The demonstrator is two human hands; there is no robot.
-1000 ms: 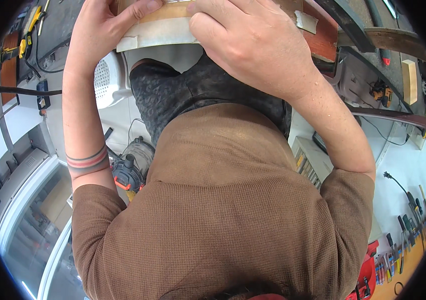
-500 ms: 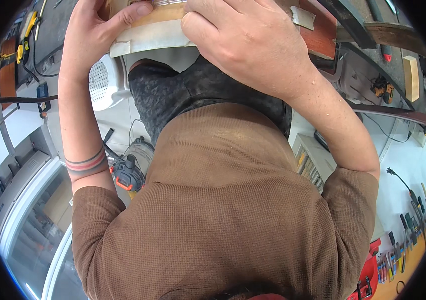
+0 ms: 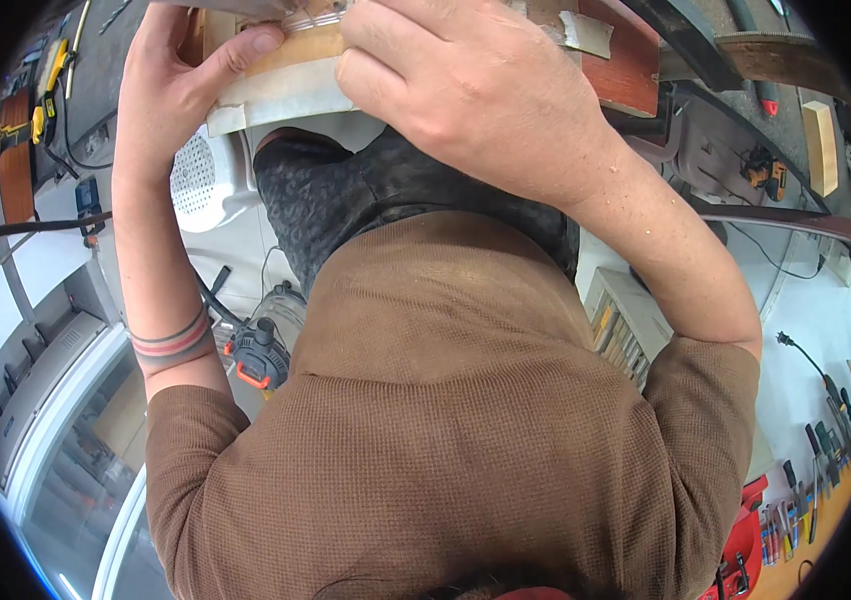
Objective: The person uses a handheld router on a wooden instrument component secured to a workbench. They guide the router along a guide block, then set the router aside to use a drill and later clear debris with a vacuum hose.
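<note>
At the top of the head view, my left hand (image 3: 174, 82) grips the left end of a wooden board (image 3: 291, 60), its thumb lying on the top face. A pale strip (image 3: 276, 105) runs along the board's near edge. My right hand (image 3: 466, 90) is over the board with fingers curled and closed, beside some thin clear lines; what they hold is hidden. A blurred grey object (image 3: 211, 5) crosses the top edge above my left thumb. A torn pale piece (image 3: 588, 33) lies by my right knuckles, next to a red-brown wood panel (image 3: 621, 75).
My lap is below the board. A white perforated stool (image 3: 201, 185) stands left of my legs. A dark metal bar (image 3: 691, 45), a wood block (image 3: 821, 148) and a drill (image 3: 766, 178) are at right, a yellow tool (image 3: 46, 110) at left, a machine (image 3: 258, 350) on the floor.
Both hands and the board have shifted a little left and down in the picture. The blurred grey object has appeared at the top above my left thumb.
</note>
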